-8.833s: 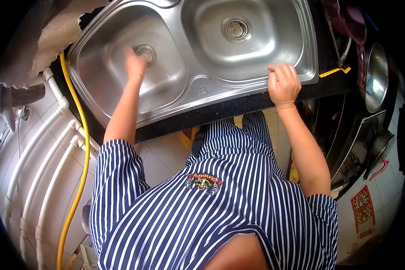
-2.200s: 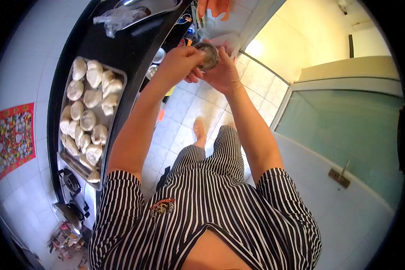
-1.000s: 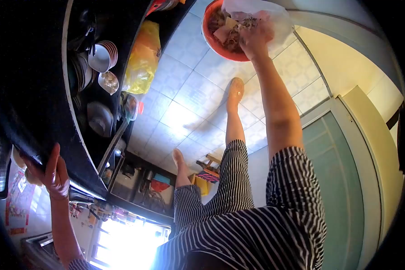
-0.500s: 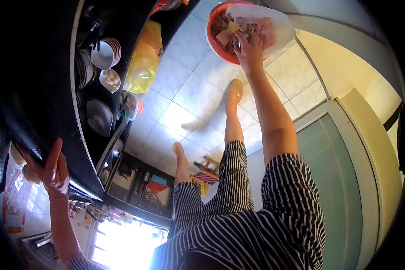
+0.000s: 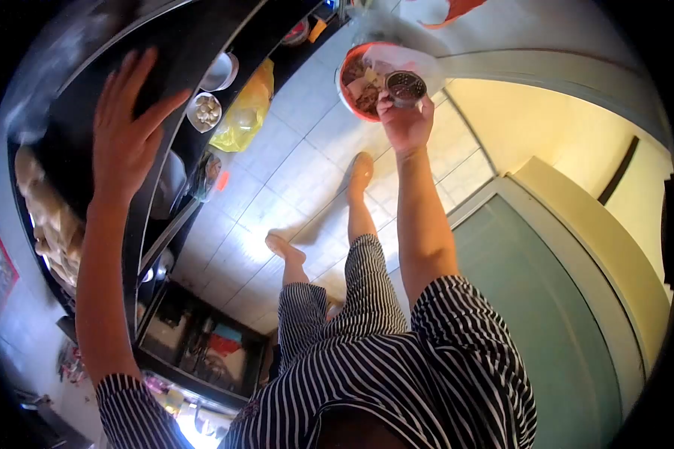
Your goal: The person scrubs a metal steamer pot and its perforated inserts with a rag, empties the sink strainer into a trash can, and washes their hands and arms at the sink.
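Note:
My right hand (image 5: 407,129) grips a round metal strainer cup (image 5: 406,88), which looks like a sink drain basket with small holes in its dark bottom. Its open top faces me, beside and partly over the red bin (image 5: 344,93). Paper scraps and other waste lie in the bin, and a whitish plastic liner (image 5: 419,61) hangs over its rim. On the other side, my left hand (image 5: 127,142) is spread over the black countertop (image 5: 71,112) with nothing in it. Whether its palm touches the surface I cannot tell.
Beneath the counter, shelves hold a white bowl (image 5: 219,72) and a small dish of garlic-like pieces (image 5: 204,112). A yellow plastic bag (image 5: 246,112) hangs at the shelf edge. A frosted glass door (image 5: 532,299) stands at right, and the floor is tiled (image 5: 277,165).
My right hand has drawn back from inside the bin, and the strainer cup now shows clearly. My left hand has left the counter's edge and spread out above the countertop.

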Available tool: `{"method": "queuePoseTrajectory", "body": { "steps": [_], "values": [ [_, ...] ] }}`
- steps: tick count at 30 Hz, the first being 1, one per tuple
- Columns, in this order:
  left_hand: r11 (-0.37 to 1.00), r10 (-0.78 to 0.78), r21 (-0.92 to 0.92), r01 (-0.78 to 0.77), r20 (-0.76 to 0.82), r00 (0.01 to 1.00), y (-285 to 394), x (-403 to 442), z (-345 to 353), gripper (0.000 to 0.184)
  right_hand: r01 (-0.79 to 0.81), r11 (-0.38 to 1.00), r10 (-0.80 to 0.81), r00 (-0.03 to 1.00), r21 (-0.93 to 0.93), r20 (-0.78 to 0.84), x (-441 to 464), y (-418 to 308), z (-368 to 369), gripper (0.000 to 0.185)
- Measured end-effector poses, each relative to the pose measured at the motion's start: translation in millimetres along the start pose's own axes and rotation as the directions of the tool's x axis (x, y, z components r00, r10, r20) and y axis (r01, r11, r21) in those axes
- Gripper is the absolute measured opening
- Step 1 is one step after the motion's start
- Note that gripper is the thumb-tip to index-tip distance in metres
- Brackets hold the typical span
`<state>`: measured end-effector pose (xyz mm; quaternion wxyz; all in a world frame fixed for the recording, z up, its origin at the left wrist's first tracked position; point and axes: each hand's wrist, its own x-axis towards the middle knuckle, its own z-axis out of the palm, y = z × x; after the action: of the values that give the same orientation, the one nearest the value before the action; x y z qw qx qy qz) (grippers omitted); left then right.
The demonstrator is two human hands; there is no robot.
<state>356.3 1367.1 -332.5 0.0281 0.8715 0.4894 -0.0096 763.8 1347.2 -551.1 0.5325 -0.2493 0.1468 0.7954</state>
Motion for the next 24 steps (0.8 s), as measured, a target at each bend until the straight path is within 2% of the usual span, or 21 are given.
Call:
{"method": "queuePoseTrajectory", "body": {
  "steps": [1,2,3,5,6,7,8,9,10,11,12,13,15,17,21,22,23,24],
  "values": [
    [1.000,0.000,0.017,0.001,-0.018,1.000,3,1,-3,0.049,-0.011,0.999,0.009,0.998,0.037,0.058,-19,7,29,0.055],
    [1.000,-0.029,0.002,0.029,-0.064,0.998,12,-1,-9,0.050,-0.057,0.998,0.054,0.977,0.008,0.204,-40,11,54,0.061],
    [0.998,-0.056,-0.019,0.055,-0.103,0.993,19,-1,-12,0.050,-0.054,0.998,0.058,0.969,-0.022,0.240,-60,18,79,0.061],
    [0.984,-0.174,-0.091,0.152,-0.349,0.921,47,-14,-22,0.047,-0.098,0.992,0.122,0.889,-0.078,0.441,-108,44,135,0.063],
    [0.949,-0.287,-0.249,0.193,-0.434,0.854,74,-24,-31,0.046,0.068,0.978,-0.009,0.959,-0.197,0.285,-137,65,162,0.064],
    [0.893,-0.400,-0.397,0.209,-0.492,0.773,101,-36,-44,0.045,0.075,0.952,0.029,0.943,-0.297,0.332,-156,83,179,0.065],
    [0.814,-0.510,-0.543,0.205,-0.500,0.700,133,-68,-68,0.045,0.102,0.884,0.040,0.956,-0.456,0.290,-175,103,189,0.065],
    [0.821,-0.478,-0.548,0.160,-0.506,0.718,165,-106,-85,0.046,0.145,0.803,0.018,0.964,-0.578,0.267,-204,123,187,0.065],
    [0.772,-0.511,-0.605,0.195,-0.408,0.757,201,-145,-105,0.047,0.232,0.626,0.045,0.942,-0.744,0.332,-229,137,186,0.059],
    [0.665,-0.573,-0.723,0.186,-0.335,0.748,234,-185,-129,0.049,0.246,0.581,0.117,0.918,-0.776,0.379,-259,157,185,0.056],
    [0.675,-0.593,-0.709,0.204,-0.357,0.722,260,-221,-144,0.049,0.268,0.536,0.187,0.887,-0.801,0.422,-289,175,184,0.054],
    [0.619,-0.662,-0.747,0.241,-0.332,0.672,281,-253,-167,0.051,0.155,0.631,0.303,0.852,-0.760,0.426,-315,200,188,0.053],
    [0.577,-0.746,-0.760,0.299,-0.341,0.573,309,-308,-184,0.046,-0.128,0.727,0.510,0.758,-0.674,0.406,-364,244,193,0.052],
    [0.579,-0.784,-0.744,0.334,-0.397,0.477,295,-381,-176,0.036,-0.193,0.644,0.531,0.809,-0.740,0.251,-378,326,170,0.051],
    [0.531,-0.846,-0.669,0.520,-0.458,0.274,266,-483,-178,0.026,-0.388,0.517,0.772,0.595,-0.763,0.221,-383,464,178,0.048],
    [0.518,-0.847,-0.650,0.557,-0.483,0.224,255,-505,-175,0.023,-0.391,0.457,0.806,0.562,-0.799,0.185,-384,502,182,0.047],
    [0.534,-0.826,-0.640,0.553,-0.535,0.178,273,-562,-188,0.023,-0.334,0.405,0.828,0.530,-0.851,0.186,-428,546,182,0.046],
    [0.470,-0.858,-0.677,0.566,-0.501,0.112,275,-593,-191,0.021,-0.346,0.363,0.863,0.475,-0.865,0.172,-440,574,181,0.046]
  ]
}}
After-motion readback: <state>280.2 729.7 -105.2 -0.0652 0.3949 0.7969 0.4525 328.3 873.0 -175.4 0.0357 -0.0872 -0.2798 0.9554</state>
